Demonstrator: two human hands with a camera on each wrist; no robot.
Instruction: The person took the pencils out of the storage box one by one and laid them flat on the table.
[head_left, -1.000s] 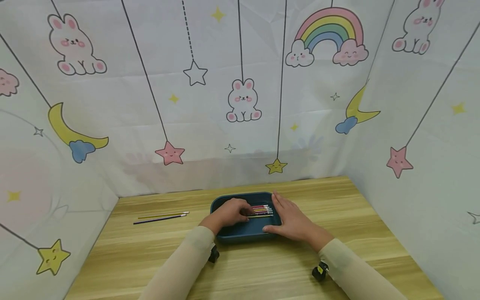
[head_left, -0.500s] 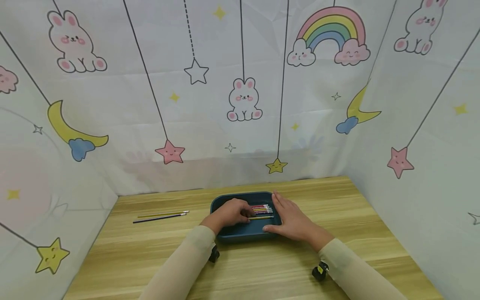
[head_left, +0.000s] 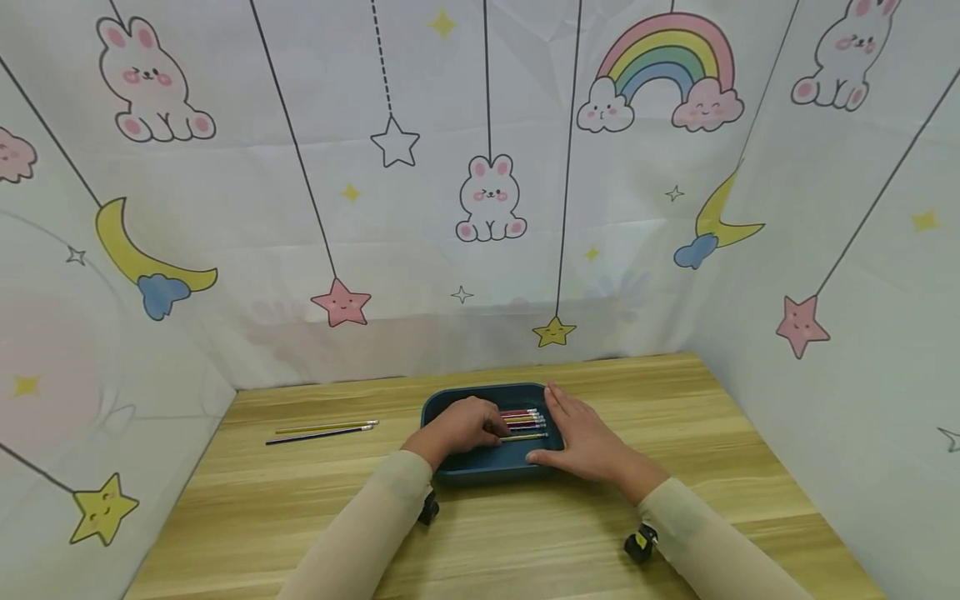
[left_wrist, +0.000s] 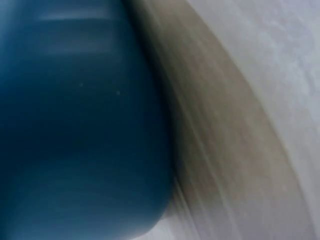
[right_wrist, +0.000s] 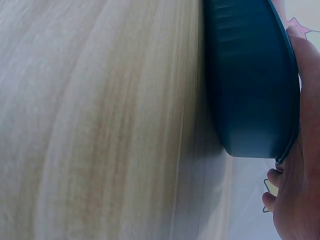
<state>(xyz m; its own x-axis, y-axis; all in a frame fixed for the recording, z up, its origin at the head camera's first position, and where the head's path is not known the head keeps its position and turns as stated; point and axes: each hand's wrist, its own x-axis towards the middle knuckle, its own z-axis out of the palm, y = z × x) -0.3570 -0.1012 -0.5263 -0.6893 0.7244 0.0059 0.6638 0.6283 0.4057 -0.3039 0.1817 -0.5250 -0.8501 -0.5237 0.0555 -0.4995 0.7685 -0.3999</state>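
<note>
A dark blue tray (head_left: pixel 487 477) stands on the table, with several pencils (head_left: pixel 519 414) lying side by side in it, their eraser ends to the right. My left hand (head_left: pixel 461 427) reaches over the tray's left side and pinches a yellow pencil (head_left: pixel 525 437), which lies a little nearer than the rest. The hand hides the left ends of the pencils. My right hand (head_left: pixel 588 437) rests against the tray's right end, fingers straight along the far corner and thumb over the near rim. In the right wrist view the thumb (right_wrist: pixel 305 55) lies along the rim.
Two more pencils, one yellow (head_left: pixel 322 427) and one dark (head_left: pixel 318 435), lie on the wooden table (head_left: pixel 315 500) left of the tray. A white printed curtain (head_left: pixel 405 350) closes off the back and both sides.
The yellow pencil at my left hand has shifted slightly toward the near side, widening its gap to the others. My right hand and the tray stay put.
</note>
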